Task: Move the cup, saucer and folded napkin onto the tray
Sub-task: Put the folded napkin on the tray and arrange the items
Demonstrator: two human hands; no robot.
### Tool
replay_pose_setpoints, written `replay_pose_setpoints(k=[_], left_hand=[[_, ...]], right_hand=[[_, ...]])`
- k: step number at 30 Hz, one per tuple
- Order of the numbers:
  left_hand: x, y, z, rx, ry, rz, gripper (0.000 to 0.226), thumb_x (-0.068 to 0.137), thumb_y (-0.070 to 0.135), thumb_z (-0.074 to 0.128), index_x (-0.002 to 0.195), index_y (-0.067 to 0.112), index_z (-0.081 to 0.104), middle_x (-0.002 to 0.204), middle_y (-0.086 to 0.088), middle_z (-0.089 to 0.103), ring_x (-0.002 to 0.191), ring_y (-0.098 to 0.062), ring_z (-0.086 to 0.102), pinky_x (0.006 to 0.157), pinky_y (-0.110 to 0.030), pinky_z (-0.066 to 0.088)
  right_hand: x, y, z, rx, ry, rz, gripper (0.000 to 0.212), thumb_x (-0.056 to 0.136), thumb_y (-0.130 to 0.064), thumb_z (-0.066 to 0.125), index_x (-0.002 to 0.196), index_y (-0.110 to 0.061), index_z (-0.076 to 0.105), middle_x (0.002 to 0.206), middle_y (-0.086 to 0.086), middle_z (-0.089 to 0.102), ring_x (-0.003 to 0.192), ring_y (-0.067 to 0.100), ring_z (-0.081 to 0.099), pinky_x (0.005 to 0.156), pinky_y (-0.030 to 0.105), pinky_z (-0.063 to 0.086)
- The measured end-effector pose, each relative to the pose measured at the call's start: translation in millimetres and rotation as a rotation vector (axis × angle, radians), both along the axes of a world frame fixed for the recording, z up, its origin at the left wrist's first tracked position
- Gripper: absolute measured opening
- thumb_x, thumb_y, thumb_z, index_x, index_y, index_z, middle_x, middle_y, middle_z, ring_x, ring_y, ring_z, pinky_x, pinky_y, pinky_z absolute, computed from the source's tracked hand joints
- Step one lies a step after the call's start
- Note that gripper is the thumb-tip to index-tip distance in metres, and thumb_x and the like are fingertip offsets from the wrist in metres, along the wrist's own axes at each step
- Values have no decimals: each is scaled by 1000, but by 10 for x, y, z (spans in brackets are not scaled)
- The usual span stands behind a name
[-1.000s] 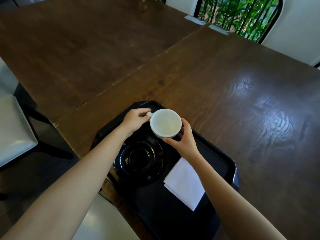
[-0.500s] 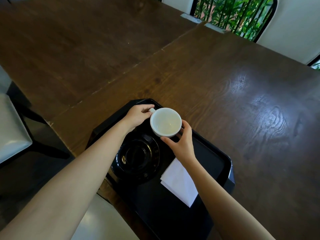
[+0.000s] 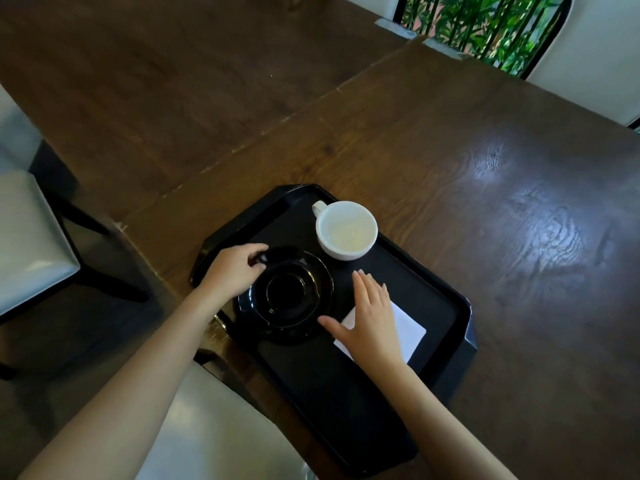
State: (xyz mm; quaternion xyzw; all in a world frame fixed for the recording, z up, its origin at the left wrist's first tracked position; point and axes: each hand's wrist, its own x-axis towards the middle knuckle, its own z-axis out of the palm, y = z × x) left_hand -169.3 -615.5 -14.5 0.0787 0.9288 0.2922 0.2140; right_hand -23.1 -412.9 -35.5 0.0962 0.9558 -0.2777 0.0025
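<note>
One black tray [image 3: 446, 299] carries one white cup [image 3: 346, 232], one black saucer [image 3: 289, 296], one white napkin [image 3: 407, 332]. Left hand [image 3: 230, 271] grip closes on the saucer's left rim. Right hand [image 3: 372, 318] lies spread flat, holding nothing, over the napkin.

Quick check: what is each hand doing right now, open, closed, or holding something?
Left hand: closed on the black saucer's rim.
Right hand: open, flat over the folded napkin, holding nothing.

This looks like a café or restaurant dining room. Two dark wooden tables [image 3: 450, 140] are pushed together edge to edge, filling most of the frame. A black serving tray [image 3: 433, 299] sits at lower centre. Pale padded chair seats [image 3: 31, 233] stand at the left edge, and green plants [image 3: 485, 26] show behind dark bars at upper right.
</note>
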Motion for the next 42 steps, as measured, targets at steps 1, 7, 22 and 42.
replay_pose_setpoints(k=[1, 7, 22, 42], left_hand=[[37, -17, -39, -1, 12, 4, 45, 91, 16, 56, 134, 26, 48, 139, -4, 50, 77, -12, 57, 67, -19, 44], [88, -44, -85, 90, 58, 68, 50, 89, -3, 50, 131, 25, 51, 140, -6, 50, 118, -22, 54, 89, -30, 45], [268, -75, -99, 53, 162, 25, 52, 91, 10, 55, 139, 20, 39, 143, -6, 44, 131, -25, 40, 101, -36, 39], [497, 3, 1, -195, 136, -134, 63, 92, 14, 50, 146, 15, 19, 157, -10, 11, 143, -31, 11, 110, -50, 30]], right_hand=[[10, -29, -10, 11, -18, 23, 92, 79, -60, 56, 148, -13, 18, 157, 4, 20, 146, 18, 9, 116, 30, -6], [4, -150, -49, 89, -40, 109, 90, 78, -62, 56, 146, -13, 23, 154, 3, 30, 146, 20, 12, 118, 36, -5], [286, 112, -3, 180, -75, -56, 85, 86, -59, 47, 149, -15, 10, 160, 6, 6, 147, 20, -4, 116, 36, -6], [522, 89, 25, 261, -319, -93, 89, 87, -66, 34, 149, -11, 3, 160, 10, -2, 147, 24, -3, 119, 39, 2]])
